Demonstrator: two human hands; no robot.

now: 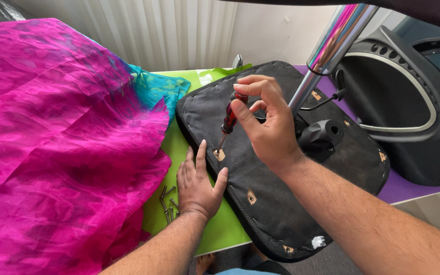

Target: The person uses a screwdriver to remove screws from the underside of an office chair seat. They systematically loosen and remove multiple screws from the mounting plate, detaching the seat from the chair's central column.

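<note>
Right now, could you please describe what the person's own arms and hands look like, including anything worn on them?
Both arms are bare from the forearms down, with no sleeves in view. Dark hair covers the forearms. The left hand and the right hand are bare too: no gloves, no rings, no watch or wristband can be seen. Fingernails are short and unpainted.

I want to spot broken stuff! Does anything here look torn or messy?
Yes. The black seat base lies upside down, and its fabric is torn open at the near corner, showing pale stuffing. Loose screws lie scattered by the left hand. The right hand holds a red screwdriver at a cut-out hole.
</note>
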